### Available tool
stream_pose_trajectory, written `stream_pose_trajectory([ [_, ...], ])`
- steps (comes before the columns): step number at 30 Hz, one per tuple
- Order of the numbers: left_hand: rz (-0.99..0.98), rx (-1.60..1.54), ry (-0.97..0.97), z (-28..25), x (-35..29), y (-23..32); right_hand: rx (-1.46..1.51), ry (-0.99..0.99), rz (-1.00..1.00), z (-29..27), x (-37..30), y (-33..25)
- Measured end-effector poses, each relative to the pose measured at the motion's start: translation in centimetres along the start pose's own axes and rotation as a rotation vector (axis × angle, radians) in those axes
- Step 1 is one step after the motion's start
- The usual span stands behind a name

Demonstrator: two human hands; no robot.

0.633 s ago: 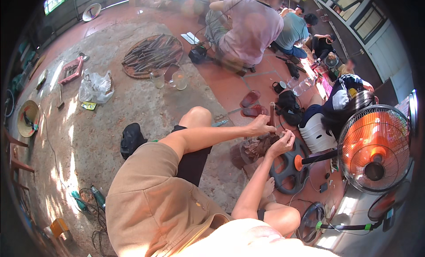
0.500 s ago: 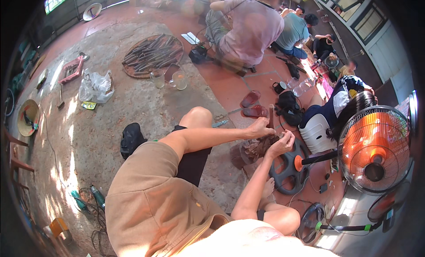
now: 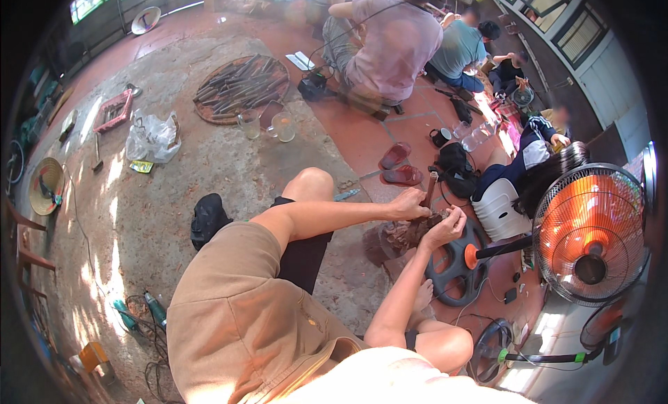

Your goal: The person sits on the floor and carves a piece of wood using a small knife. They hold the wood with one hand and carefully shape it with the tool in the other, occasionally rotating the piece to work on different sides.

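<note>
My left hand [image 3: 409, 205] is closed at the lower end of a brown stick [image 3: 431, 185], which stands up, slightly tilted. Close beside it, my right hand [image 3: 447, 228] has its fingers pinched together near the top of a dark brown carved wood piece [image 3: 402, 238]. Whatever is in the right fingers is too small to make out. The wood piece sits low in front of me, beside the fan's dark round base [image 3: 456, 268]; my hands and forearm hide part of it.
An orange standing fan [image 3: 590, 230] is at my right, near a white plastic chair [image 3: 495, 212] with a seated person. Red slippers [image 3: 400, 165] lie ahead. Further left are glass mugs [image 3: 282, 127], a round basket [image 3: 209, 115] of sticks and a plastic bag [image 3: 152, 136]. Other people sit beyond.
My left hand has shifted slightly right and down. The brown stick has tilted to the right. My right hand stays nearly in place, pinched.
</note>
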State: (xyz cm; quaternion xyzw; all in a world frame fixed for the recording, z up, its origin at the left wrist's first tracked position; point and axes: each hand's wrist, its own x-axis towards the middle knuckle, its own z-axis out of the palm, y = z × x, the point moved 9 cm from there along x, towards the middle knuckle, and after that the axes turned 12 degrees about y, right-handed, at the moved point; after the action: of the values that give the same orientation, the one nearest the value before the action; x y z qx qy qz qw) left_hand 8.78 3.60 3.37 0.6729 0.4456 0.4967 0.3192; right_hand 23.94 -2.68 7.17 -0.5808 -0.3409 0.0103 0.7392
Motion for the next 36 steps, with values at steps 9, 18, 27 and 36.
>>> stream_pose_trajectory([
  [9, 0.048, -0.018, 0.003, 0.1, 0.0, -0.1, 0.0, -0.027, 0.002, 0.1, -0.2, -0.2],
  [18, 0.081, -0.015, 0.038, -0.3, -0.2, 0.0, 0.141, -0.195, 0.016, 0.4, -1.1, 0.5],
  [27, 0.048, -0.113, 0.02, -0.5, -0.1, 0.9, 0.3, -0.302, 0.154, 1.2, -1.8, 0.2],
  [36, 0.139, -0.015, 0.048, -0.9, -0.3, 0.5, 0.272, -0.174, 0.043, 1.2, -1.9, 0.4],
])
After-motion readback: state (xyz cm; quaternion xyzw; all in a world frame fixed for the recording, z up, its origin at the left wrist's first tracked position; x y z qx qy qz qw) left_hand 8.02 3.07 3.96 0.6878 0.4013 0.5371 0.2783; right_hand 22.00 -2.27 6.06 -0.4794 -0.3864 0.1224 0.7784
